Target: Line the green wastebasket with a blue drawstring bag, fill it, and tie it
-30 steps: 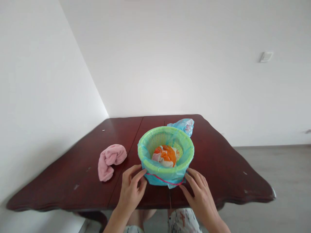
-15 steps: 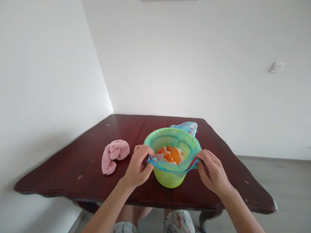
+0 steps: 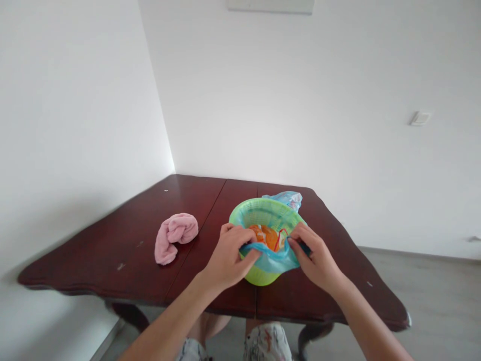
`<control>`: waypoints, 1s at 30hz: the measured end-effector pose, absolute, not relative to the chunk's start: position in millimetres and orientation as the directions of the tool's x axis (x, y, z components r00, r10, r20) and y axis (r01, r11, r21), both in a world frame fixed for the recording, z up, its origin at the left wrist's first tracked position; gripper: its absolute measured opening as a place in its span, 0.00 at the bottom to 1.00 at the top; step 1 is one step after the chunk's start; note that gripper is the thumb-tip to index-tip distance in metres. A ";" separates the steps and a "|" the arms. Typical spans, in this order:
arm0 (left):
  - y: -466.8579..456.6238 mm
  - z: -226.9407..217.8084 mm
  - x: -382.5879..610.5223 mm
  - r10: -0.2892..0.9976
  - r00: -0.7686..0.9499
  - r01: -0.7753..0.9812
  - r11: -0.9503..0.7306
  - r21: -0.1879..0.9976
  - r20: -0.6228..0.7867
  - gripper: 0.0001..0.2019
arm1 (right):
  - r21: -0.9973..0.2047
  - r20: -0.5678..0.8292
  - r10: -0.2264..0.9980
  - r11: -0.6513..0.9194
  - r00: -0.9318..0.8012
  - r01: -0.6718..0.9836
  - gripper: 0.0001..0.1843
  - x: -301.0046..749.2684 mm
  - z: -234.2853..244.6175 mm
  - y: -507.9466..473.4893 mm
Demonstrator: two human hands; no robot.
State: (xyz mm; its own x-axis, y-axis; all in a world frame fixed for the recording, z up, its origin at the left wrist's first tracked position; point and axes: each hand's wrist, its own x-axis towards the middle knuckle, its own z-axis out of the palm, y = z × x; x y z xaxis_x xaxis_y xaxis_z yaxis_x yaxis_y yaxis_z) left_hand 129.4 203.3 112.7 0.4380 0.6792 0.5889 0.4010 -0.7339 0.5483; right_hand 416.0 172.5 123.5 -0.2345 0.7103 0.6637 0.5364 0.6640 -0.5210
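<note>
The left hand (image 3: 233,254) and right hand (image 3: 316,254) each pinch the blue bag (image 3: 276,259) by its near edge, which runs crosswise between them at the front of the green basket (image 3: 262,277).

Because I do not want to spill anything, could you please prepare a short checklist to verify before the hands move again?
1. Left hand has a grip on the blue liner: ok.
2. Right hand has a grip on the same liner: ok.
3. Green basket stands upright on the table: ok.
4. Orange-and-white bundle lies inside the basket: ok.
5. Pink cloth is apart from the basket: ok.
6. Liner has no tears: cannot tell; its bottom is hidden.
</note>
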 end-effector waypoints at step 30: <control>300.6 224.3 50.2 0.766 0.413 0.371 -0.635 0.677 0.492 0.20 | -0.354 0.897 0.442 0.722 -0.003 0.595 0.12 488.4 216.7 184.9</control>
State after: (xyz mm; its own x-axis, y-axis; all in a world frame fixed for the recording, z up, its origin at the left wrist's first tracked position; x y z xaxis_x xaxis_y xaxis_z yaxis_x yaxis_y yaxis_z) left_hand 50.2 300.6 224.3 0.4129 0.7662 0.4925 0.3708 -0.6353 0.6775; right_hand 488.4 184.9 216.7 -0.0026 0.4421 0.8970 0.5950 0.7216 -0.3539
